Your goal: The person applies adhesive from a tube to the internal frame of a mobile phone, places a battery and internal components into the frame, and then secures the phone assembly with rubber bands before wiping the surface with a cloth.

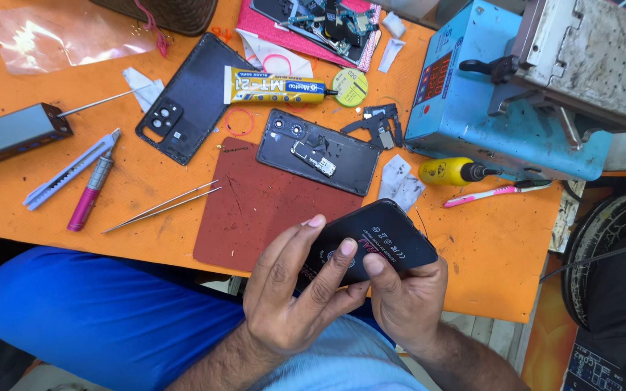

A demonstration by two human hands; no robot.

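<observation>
Head view: we hold one black rounded phone (pixel 371 242) w/ printed marks on its back, above the front edge of the orange table (pixel 487 275), over our lap. Left hand (pixel 291 289) wraps it from the side, grip closed on it, thumb on the back. Right hand (pixel 407 297) cups it from below, grip also closed on it, thumb pressing the back face.

Progress, as we judge it: teardown looks well along. On the table lie a dark back cover w/ camera cutouts (pixel 193 98) and a black inner phone frame (pixel 320 152) on a dark red rubber mat (pixel 255 203); nothing looks reassembled yet.

Counts: 1 yellow glue tube (pixel 273 87), 1 pair of steel tweezers (pixel 164 206), 1 pale utility knife (pixel 70 170), 1 pink-handled tool (pixel 88 195), 1 yellow-handled screwdriver (pixel 454 171), 1 pink-and-white pen (pixel 498 192), 1 blue box-shaped machine (pixel 472 108).
</observation>
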